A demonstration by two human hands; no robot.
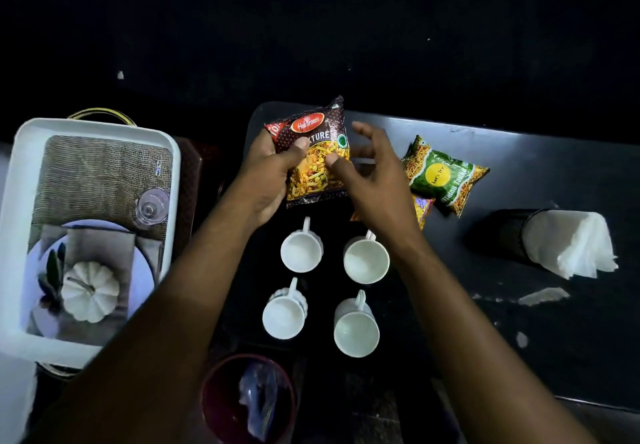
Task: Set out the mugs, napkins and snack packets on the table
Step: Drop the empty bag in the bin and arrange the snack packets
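My left hand [268,175] grips a dark red snack packet [317,153] by its left side, held above the far end of the black table [519,322]. My right hand [375,180] hovers beside it with fingers spread, its thumb touching the packet's front. A green snack packet [445,175] lies to the right, and an orange packet [423,210] shows partly under my right hand. Several white mugs stand in two rows below my hands, among them one [300,252] at far left and one [366,260] at far right. White napkins [571,248] stick out of a black holder lying on its side.
A white tray [20,222] at the left holds a woven mat, a plate, a wine glass [152,206] and a white pumpkin [90,292]. A dark red bowl [221,398] with a plastic wrapper sits near the front edge. Paper scraps [543,295] lie on the table.
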